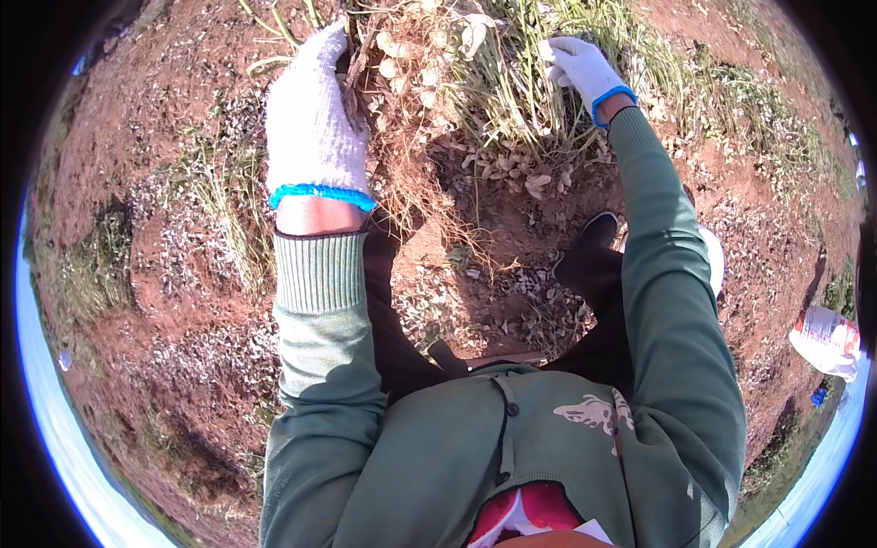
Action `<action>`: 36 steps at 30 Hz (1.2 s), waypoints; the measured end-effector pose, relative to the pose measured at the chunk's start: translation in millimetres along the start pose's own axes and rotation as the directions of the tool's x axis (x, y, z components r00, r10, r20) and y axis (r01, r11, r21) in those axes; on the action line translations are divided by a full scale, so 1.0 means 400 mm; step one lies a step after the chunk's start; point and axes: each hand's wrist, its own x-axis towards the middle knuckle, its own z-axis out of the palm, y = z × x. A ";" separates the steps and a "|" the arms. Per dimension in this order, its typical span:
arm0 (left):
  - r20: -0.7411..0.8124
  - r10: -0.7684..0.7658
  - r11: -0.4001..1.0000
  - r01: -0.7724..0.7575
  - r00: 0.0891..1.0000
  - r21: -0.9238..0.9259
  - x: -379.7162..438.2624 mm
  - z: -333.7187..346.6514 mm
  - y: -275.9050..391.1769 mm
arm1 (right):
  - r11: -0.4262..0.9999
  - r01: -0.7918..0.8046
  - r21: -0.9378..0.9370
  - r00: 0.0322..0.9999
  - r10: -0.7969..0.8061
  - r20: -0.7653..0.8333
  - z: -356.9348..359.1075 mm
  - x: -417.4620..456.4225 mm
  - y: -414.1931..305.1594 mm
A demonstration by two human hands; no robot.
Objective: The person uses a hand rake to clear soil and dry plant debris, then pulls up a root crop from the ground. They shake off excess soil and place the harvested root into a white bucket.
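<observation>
My left hand (pixel 316 116), in a white knit glove with a blue cuff, is closed around the stems of an uprooted peanut plant (pixel 428 51). Pale pods and a tangle of thin roots (pixel 425 198) hang from that plant, to the right of the hand. My right hand (pixel 579 65), gloved the same way, is at the right side of a heap of peanut plants (pixel 507 103). Its fingers are loosely bent and a little apart beside the green stems, with nothing seen in them. Pods (pixel 524 171) cluster at the heap's near edge. The held plant's top runs out of view.
Reddish soil (pixel 438 267) strewn with dry leaves lies between my legs. More pulled plants (pixel 229 212) lie to the left, and a row of stems (pixel 726 89) extends at the right. A white round object (pixel 712 260) is partly behind my right arm. A white-and-red sack (pixel 827 339) stands far right.
</observation>
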 end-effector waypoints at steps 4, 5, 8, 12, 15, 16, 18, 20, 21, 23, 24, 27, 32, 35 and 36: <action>-0.025 -0.369 0.900 0.351 0.929 -0.258 -0.018 0.040 0.058 | 0.994 -0.093 0.054 0.995 0.094 -0.021 0.004 0.022 0.033; 0.018 -0.148 0.988 0.149 0.989 -0.039 -0.004 0.016 0.013 | 0.997 -0.062 -0.035 0.996 0.060 -0.064 0.009 0.024 0.033; 0.069 0.129 0.969 -0.141 0.989 0.204 -0.006 -0.008 -0.029 | 0.956 0.009 -0.295 0.985 -0.059 -0.161 0.030 0.011 0.003; 0.073 0.078 0.962 -0.094 0.994 0.256 0.016 0.023 -0.079 | 0.972 0.066 -0.225 0.993 -0.087 -0.083 -0.010 0.015 0.057; 0.011 -0.234 0.972 0.234 0.972 0.001 -0.006 0.055 -0.035 | 0.995 0.104 0.006 0.993 -0.104 0.052 0.032 -0.046 -0.119; 0.031 -0.304 0.948 0.306 0.952 -0.089 -0.009 0.071 -0.028 | 0.985 0.133 0.111 0.990 -0.137 0.032 0.041 -0.063 -0.142; 0.079 -0.355 0.921 0.363 0.931 -0.143 -0.020 0.089 -0.021 | 0.985 0.139 0.105 0.989 -0.144 0.043 0.030 -0.118 -0.174; 0.070 -0.351 0.904 0.357 0.934 -0.236 -0.033 0.102 -0.028 | 0.994 0.028 -0.108 1.000 -0.026 0.016 0.003 -0.193 -0.218; 0.099 -0.343 0.898 0.357 0.934 -0.257 -0.035 0.100 -0.039 | 0.983 -0.010 0.182 1.000 0.009 0.005 -0.016 -0.257 -0.252; 0.126 -0.400 0.876 0.419 0.908 -0.238 -0.040 0.097 -0.047 | 0.987 -0.068 0.148 0.993 0.081 -0.081 -0.117 -0.355 -0.260; 0.134 -0.284 0.932 0.306 0.949 -0.196 -0.049 0.102 -0.066 | 0.991 -0.069 0.114 0.988 0.084 -0.130 -0.197 -0.395 -0.198; 0.217 -0.367 0.878 0.414 0.905 -0.240 -0.062 0.131 -0.081 | 0.978 -0.174 -0.113 0.888 0.106 -0.447 -0.465 -0.562 0.153; 0.244 -0.554 0.741 0.605 0.796 -0.292 -0.097 0.178 -0.071 | 0.716 -0.688 -0.117 0.628 0.507 -0.590 -0.550 -0.955 0.554; 0.311 -0.556 0.733 0.631 0.770 -0.252 -0.114 0.175 -0.088 | 0.629 -0.664 -0.403 0.692 0.312 -0.651 -0.437 -1.022 0.652; 0.347 -0.556 0.720 0.646 0.756 -0.253 -0.115 0.188 -0.093 | 0.602 -0.679 -0.420 0.711 0.396 -0.582 -0.447 -1.050 0.682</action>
